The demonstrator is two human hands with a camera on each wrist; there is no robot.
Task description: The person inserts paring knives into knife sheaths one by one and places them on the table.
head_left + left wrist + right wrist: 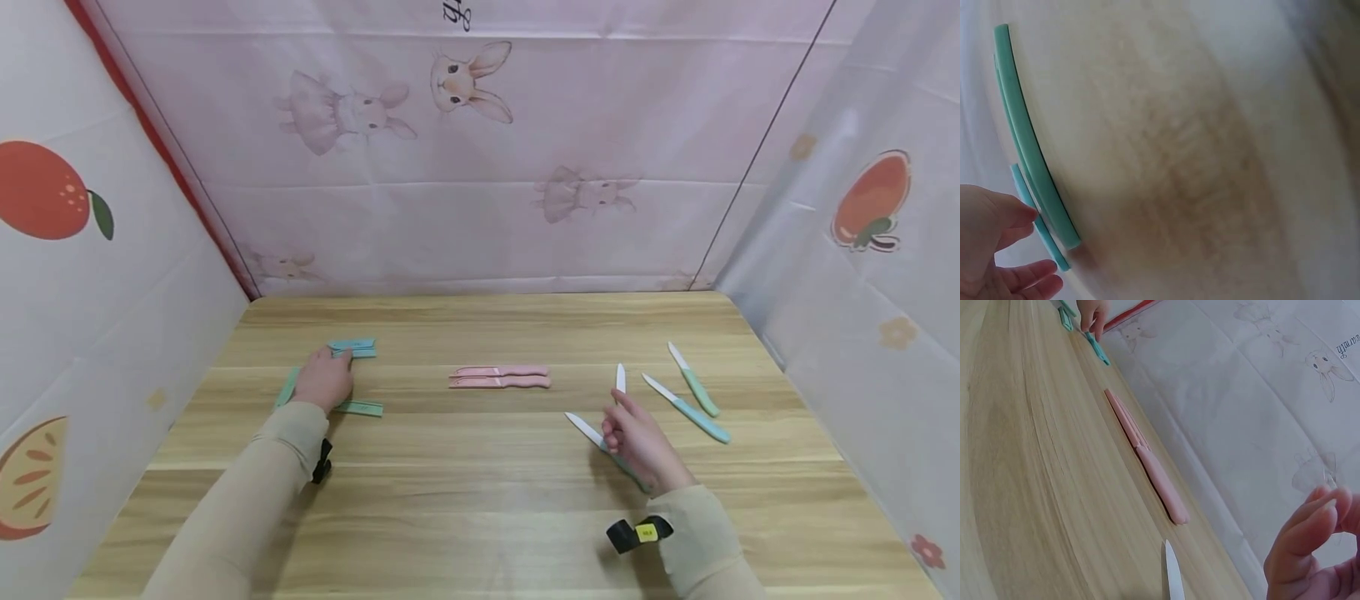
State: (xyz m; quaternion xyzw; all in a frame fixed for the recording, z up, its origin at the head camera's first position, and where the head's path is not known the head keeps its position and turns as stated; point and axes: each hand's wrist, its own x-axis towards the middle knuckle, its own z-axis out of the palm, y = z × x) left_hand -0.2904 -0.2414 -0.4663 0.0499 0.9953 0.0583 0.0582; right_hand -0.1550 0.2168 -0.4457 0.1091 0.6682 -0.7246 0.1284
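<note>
Sheath (363, 344) in blue, far left, seems light, stiff, slick, best pinched by its edges; left hand (322, 379) touches it, grip unclear; right hand (641, 442) empty, fingers loosely curled.

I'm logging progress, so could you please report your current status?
Left hand touching blue sheath. Right hand near knives, nothing visibly held. Their bare blades possibly in its way.
</note>
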